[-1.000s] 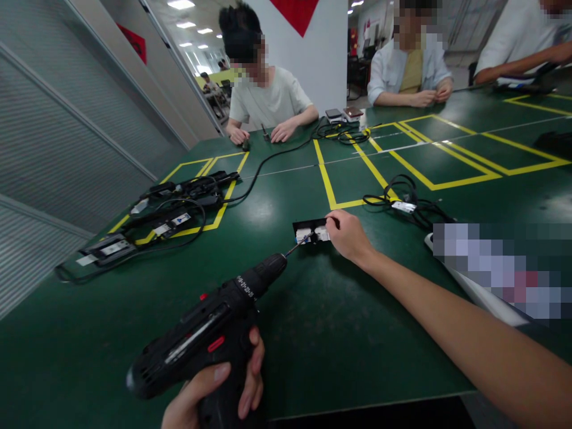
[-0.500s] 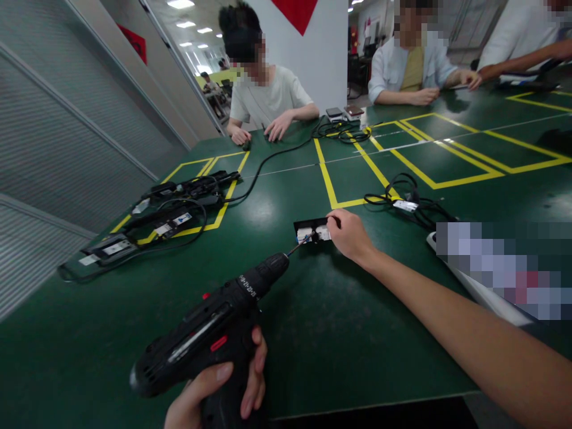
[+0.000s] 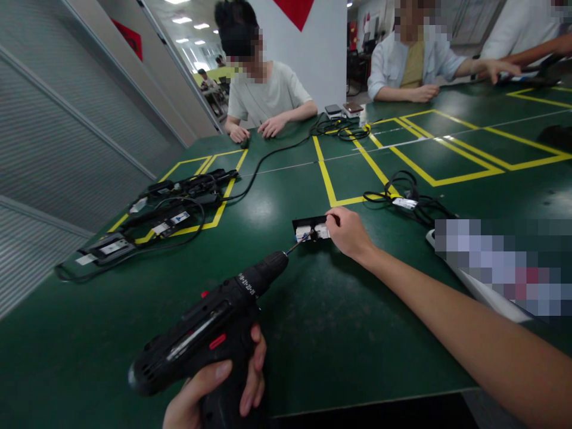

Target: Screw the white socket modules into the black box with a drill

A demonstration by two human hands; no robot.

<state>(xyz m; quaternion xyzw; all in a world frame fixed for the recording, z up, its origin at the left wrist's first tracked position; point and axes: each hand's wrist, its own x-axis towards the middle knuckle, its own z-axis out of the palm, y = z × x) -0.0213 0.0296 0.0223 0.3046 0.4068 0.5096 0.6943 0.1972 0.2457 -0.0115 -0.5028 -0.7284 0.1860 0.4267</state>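
My left hand (image 3: 197, 391) is wrapped round the grip of a black cordless drill (image 3: 232, 304) with red buttons. The drill's long thin bit slants up and to the right, and its tip meets the middle of a small black panel (image 3: 302, 224). White blocks (image 3: 304, 233) and a bit of blue show on the panel's near face; it resembles the back of a wall socket or switch. My right hand (image 3: 351, 235) pinches the panel's right end, with the fingertips partly hidden behind the fist. The exact contact of bit and panel is too small to tell.
Black cabled devices (image 3: 179, 205) lie at the left on the green table (image 3: 313, 339). A coiled black cable (image 3: 404, 190) and a pale-edged, blurred flat object (image 3: 473, 286) are at the right. Across the table sit several people, one (image 3: 270, 89) facing me.
Both my hands, the drill and the panel keep nearly the same position. The view shifts slightly. At the far right, a co-worker's hand has reached out to the right.
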